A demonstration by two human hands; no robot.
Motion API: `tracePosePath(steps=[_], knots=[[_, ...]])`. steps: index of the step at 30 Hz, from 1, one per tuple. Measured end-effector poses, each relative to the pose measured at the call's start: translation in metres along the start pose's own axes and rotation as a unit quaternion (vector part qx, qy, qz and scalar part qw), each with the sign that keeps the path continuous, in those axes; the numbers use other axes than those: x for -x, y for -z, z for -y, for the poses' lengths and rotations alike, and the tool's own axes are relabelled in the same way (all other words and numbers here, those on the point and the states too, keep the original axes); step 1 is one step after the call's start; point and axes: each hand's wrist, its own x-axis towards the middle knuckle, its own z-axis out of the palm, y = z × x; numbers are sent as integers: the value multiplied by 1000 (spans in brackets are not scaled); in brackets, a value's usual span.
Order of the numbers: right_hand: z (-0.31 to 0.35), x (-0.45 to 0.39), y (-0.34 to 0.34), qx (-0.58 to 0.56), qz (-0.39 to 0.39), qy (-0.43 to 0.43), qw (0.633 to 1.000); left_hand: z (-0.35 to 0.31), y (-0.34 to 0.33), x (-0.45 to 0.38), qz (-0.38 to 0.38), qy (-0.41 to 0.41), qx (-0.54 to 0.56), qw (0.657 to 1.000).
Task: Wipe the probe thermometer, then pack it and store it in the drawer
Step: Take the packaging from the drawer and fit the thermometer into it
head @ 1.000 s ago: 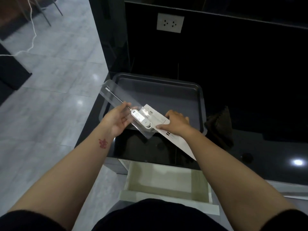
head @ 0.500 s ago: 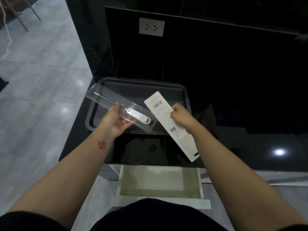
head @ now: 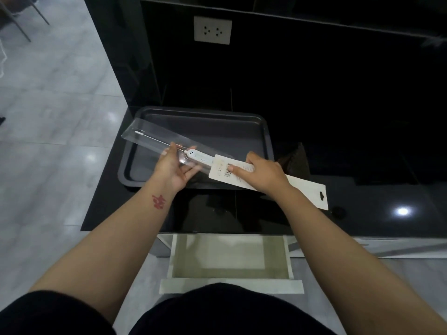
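So the left hand (head: 175, 169) grips the clear plastic tray holding the white probe thermometer (head: 193, 154), its long axis lined up with the white cardboard sleeve (head: 297, 187) pinched in the right hand (head: 262, 175).

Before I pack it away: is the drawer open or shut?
Open. The drawer is pulled out below the black counter, its pale inside showing.

Clear plastic tray (head: 154, 134), glossy countertop (head: 362, 204)
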Motion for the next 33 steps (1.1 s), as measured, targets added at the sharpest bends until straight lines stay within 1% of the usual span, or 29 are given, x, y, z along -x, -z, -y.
tracePosePath(steps=[3, 10, 20, 30, 33], knots=[[-4, -2, 1, 8, 1, 6, 1000, -6, 1, 1, -1, -3, 2, 1000], [-8, -9, 2, 18, -23, 19, 999, -14, 4, 1, -5, -5, -22, 1000], [-3, -8, 5, 11, -29, 19, 999, -24, 14, -4, 1, -1, -51, 999], [9, -10, -1, 25, -56, -8, 998, -3, 10, 1, 18, 9, 20, 1000], [16, -13, -4, 22, -63, -10, 998, 8, 3, 7, 34, 18, 35, 999]])
